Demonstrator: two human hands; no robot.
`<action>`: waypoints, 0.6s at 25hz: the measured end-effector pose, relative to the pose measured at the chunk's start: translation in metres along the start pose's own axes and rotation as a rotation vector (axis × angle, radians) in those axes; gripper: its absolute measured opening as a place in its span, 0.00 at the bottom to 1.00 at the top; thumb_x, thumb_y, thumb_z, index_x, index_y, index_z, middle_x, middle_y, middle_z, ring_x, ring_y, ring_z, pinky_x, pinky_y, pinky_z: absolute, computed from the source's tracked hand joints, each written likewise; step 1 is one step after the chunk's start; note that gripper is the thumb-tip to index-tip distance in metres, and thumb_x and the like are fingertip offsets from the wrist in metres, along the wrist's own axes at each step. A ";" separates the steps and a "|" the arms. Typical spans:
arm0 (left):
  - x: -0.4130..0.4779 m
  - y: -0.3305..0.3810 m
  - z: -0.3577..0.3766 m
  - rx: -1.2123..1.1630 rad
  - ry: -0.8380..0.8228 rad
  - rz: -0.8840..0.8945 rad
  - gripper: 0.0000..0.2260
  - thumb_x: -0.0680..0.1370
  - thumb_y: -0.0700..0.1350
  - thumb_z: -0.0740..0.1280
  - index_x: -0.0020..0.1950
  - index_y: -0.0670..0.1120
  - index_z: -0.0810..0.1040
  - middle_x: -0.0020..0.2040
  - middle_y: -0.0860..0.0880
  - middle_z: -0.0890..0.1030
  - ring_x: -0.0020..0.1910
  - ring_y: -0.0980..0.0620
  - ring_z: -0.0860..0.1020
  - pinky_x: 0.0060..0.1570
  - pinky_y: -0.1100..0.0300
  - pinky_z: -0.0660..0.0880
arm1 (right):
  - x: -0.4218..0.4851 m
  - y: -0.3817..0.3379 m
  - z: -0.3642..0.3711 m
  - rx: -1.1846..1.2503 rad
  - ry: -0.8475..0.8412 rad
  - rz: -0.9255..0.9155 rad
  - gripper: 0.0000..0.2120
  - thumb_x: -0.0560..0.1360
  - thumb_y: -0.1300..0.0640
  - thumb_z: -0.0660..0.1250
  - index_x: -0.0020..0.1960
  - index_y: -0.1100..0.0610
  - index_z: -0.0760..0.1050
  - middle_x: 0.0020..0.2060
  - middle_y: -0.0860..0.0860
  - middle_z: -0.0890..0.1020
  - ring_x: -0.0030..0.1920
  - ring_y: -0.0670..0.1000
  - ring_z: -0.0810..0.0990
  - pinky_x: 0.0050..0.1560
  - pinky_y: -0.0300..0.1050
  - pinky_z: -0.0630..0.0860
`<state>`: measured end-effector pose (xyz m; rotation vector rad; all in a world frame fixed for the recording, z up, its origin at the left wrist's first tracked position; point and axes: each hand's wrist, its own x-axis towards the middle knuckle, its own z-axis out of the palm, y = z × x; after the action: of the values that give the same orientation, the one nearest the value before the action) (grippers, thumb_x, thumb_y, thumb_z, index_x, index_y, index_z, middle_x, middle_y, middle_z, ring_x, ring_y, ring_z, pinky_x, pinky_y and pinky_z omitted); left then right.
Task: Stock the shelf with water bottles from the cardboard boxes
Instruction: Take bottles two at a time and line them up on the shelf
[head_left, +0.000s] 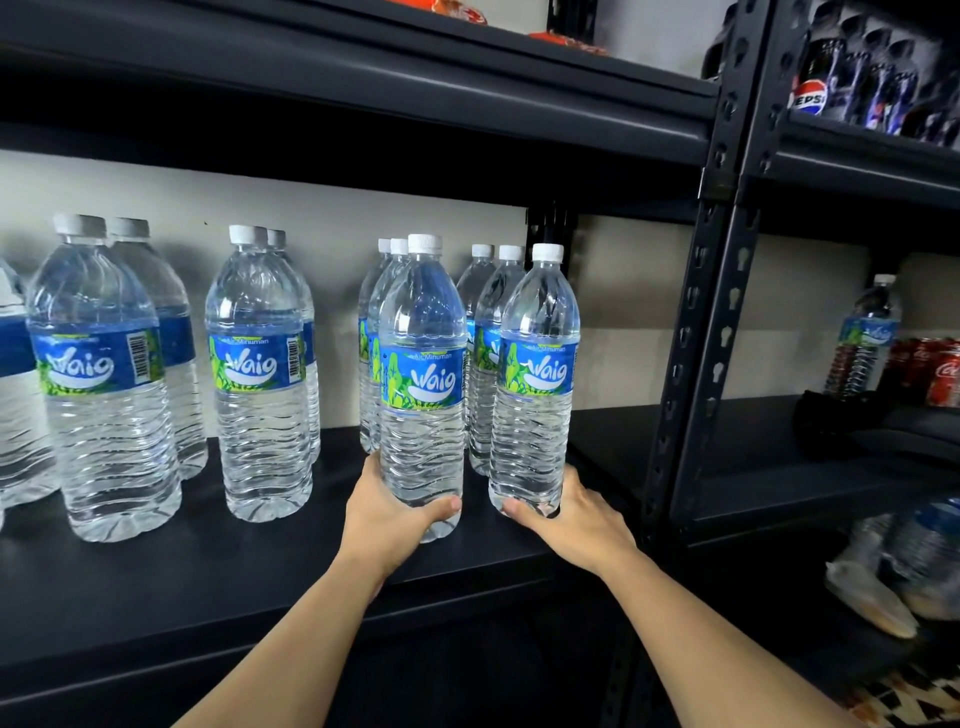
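Low, left hand (387, 512) clasps one front bottle (422, 374), right hand (576, 519) its neighbour (535, 374) (fingers (448, 503) curled).

Every water bottle (422, 447) here is clear, glossy plastic, ribbed in waves low down and smooth at the shoulder, with a white ridged plastic cap (424, 243) and a shiny printed label (423, 376). The shelf (260, 566) under them looks like dark metal with a smooth, matt painted finish, like the slotted upright post (691, 364). Off to the side the red cans (943, 374) gleam as glossy metal, and the pale wall (337, 208) behind looks matt.
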<state>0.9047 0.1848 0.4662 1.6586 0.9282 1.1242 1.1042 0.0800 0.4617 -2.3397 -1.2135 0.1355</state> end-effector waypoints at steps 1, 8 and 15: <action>0.001 -0.001 0.000 0.005 -0.002 -0.004 0.33 0.61 0.42 0.83 0.60 0.52 0.70 0.48 0.61 0.79 0.47 0.66 0.77 0.51 0.63 0.72 | 0.000 0.000 0.000 -0.007 0.004 -0.001 0.50 0.61 0.17 0.53 0.75 0.44 0.54 0.72 0.44 0.71 0.71 0.54 0.68 0.66 0.53 0.68; 0.005 -0.008 -0.001 0.069 -0.015 -0.019 0.38 0.59 0.47 0.84 0.64 0.53 0.69 0.54 0.57 0.80 0.55 0.54 0.79 0.60 0.57 0.74 | -0.005 0.002 0.001 -0.033 0.047 -0.031 0.46 0.65 0.22 0.60 0.75 0.44 0.56 0.71 0.46 0.71 0.70 0.55 0.70 0.66 0.52 0.68; -0.031 0.006 0.005 0.410 -0.019 -0.167 0.38 0.66 0.48 0.80 0.68 0.40 0.63 0.67 0.42 0.70 0.66 0.43 0.70 0.64 0.52 0.69 | -0.051 0.024 0.011 -0.153 0.074 -0.162 0.33 0.81 0.36 0.49 0.80 0.54 0.55 0.79 0.50 0.58 0.79 0.48 0.51 0.78 0.47 0.46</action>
<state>0.9005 0.1533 0.4624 1.8680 1.3249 0.8408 1.0882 0.0324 0.4341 -2.3391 -1.4143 -0.1014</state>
